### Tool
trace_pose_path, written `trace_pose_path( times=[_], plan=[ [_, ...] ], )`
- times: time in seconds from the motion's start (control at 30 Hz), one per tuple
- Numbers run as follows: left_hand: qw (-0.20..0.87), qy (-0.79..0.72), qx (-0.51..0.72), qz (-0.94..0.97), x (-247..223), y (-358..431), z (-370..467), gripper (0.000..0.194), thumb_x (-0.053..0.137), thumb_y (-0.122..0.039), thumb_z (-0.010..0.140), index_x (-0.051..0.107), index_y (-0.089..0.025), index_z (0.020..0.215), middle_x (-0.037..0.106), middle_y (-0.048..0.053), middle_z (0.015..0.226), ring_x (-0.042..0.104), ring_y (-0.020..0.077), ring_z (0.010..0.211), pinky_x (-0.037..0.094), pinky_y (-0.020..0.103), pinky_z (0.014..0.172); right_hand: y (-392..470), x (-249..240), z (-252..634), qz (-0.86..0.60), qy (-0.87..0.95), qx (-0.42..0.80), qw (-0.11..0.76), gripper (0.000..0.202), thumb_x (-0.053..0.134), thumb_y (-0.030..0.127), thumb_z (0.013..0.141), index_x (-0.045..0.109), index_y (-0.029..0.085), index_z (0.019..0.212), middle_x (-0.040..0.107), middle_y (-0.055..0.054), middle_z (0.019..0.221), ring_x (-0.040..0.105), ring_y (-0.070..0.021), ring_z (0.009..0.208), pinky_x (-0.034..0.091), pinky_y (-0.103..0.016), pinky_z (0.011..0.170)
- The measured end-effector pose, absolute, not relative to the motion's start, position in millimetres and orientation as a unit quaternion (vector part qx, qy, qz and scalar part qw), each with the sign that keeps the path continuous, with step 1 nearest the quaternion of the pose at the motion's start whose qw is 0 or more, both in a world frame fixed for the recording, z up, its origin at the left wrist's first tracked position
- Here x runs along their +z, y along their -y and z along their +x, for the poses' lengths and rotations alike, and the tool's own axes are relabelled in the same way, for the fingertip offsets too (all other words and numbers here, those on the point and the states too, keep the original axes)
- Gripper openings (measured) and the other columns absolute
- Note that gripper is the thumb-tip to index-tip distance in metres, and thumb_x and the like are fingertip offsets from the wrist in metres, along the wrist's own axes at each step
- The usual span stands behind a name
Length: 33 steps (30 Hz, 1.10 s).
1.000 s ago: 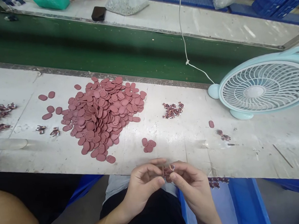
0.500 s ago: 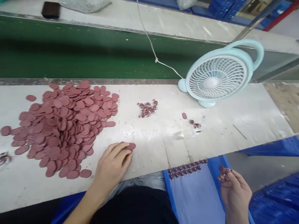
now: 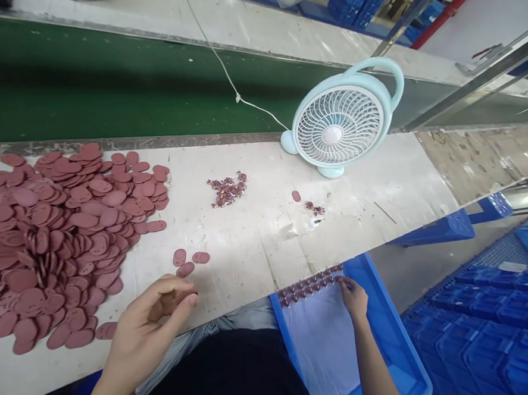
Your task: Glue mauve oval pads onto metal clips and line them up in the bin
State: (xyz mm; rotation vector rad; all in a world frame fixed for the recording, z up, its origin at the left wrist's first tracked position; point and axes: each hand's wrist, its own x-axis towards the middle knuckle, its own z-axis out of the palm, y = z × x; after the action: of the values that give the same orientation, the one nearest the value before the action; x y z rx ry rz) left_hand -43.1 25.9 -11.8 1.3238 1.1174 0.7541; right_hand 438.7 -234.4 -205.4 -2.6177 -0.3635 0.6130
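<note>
My left hand (image 3: 149, 326) is closed on a reddish oval disc (image 3: 180, 296) between thumb and fingers, just over the table's front edge. Three loose discs (image 3: 185, 269) lie beyond its fingertips. A big heap of the same discs (image 3: 69, 233) covers the table's left part. My right hand (image 3: 354, 296) pinches a small dark red piece at the right end of the rows of small pieces (image 3: 305, 289). Those rows stand on a white sheet (image 3: 319, 337) in a blue tray (image 3: 389, 345). A small pile of shiny brownish pieces (image 3: 228, 190) sits mid-table.
A light blue fan (image 3: 338, 127) stands at the table's back, its white cord (image 3: 220, 60) running up. Near it are a single disc (image 3: 296, 195), a few small pieces (image 3: 315, 208) and a dark-tipped clear item (image 3: 305, 223). Blue crates (image 3: 486, 315) fill the lower right.
My right hand has moved left and down onto the rows in the tray. My left hand has drawn back with a disc, leaving three loose discs visible. The view has shifted right.
</note>
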Motion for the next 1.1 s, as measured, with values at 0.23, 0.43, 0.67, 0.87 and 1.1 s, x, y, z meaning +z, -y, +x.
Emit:
trace_pose_path(
  times=[0.23, 0.43, 0.67, 0.87, 1.1],
  plan=[
    [0.650, -0.492, 0.355, 0.459, -8.4, -14.1, -33.2, 0.011, 0.079, -0.025, 0.081, 0.075, -0.025, 0.091, 0.067, 0.002, 0.085, 0.060, 0.0128, 0.056, 0.048, 0.022, 0.044, 226.5, -207.9, 435.2, -0.952, 0.141, 0.206, 0.178, 0.030, 0.065, 0.035, 0.098, 0.064, 0.017, 0.121, 0.066, -0.009, 0.123, 0.067, -0.0236, 0.105, 0.058, -0.045, 0.090],
    [0.687, -0.515, 0.373, 0.352, 0.8, -10.2, -35.5, 0.021, 0.076, -0.039, 0.084, 0.079, -0.025, 0.099, 0.073, 0.007, 0.111, 0.073, 0.0218, 0.076, 0.056, 0.024, 0.051, 207.9, -186.2, 422.1, -0.948, 0.107, 0.178, 0.239, 0.029, 0.066, 0.035, 0.097, 0.064, 0.016, 0.120, 0.067, -0.008, 0.120, 0.067, -0.0225, 0.102, 0.058, -0.043, 0.088],
    [0.745, -0.513, 0.358, 0.233, -2.9, -4.7, -53.0, 0.022, 0.079, -0.038, 0.082, 0.079, -0.030, 0.102, 0.079, 0.007, 0.115, 0.077, 0.0268, 0.083, 0.049, 0.022, 0.043, 158.6, -117.4, 379.8, -0.864, 0.067, 0.059, 0.495, 0.024, 0.061, 0.040, 0.098, 0.062, 0.017, 0.105, 0.060, 0.001, 0.086, 0.059, -0.0125, 0.068, 0.052, -0.027, 0.061],
    [0.818, -0.442, 0.342, 0.136, -13.1, 6.2, -36.4, 0.019, 0.079, -0.031, 0.084, 0.077, -0.029, 0.102, 0.080, 0.008, 0.115, 0.079, 0.0241, 0.091, 0.050, 0.015, 0.049, 84.9, -44.9, 285.8, -0.684, 0.130, 0.325, 0.640, 0.047, 0.050, 0.062, 0.095, 0.067, 0.019, 0.087, 0.043, 0.006, 0.060, 0.038, -0.0084, 0.042, 0.031, -0.019, 0.033],
    [0.870, -0.340, 0.345, 0.090, -17.9, 15.9, -23.4, 0.021, 0.074, -0.023, 0.088, 0.077, -0.025, 0.109, 0.077, 0.009, 0.122, 0.076, 0.0230, 0.103, 0.057, 0.016, 0.060, -0.6, -34.8, 259.8, -0.136, -0.008, 0.709, 0.692, 0.049, 0.067, 0.047, 0.093, 0.060, 0.013, 0.126, 0.064, 0.001, 0.084, 0.058, -0.0042, 0.060, 0.043, -0.005, 0.037]
  ],
)
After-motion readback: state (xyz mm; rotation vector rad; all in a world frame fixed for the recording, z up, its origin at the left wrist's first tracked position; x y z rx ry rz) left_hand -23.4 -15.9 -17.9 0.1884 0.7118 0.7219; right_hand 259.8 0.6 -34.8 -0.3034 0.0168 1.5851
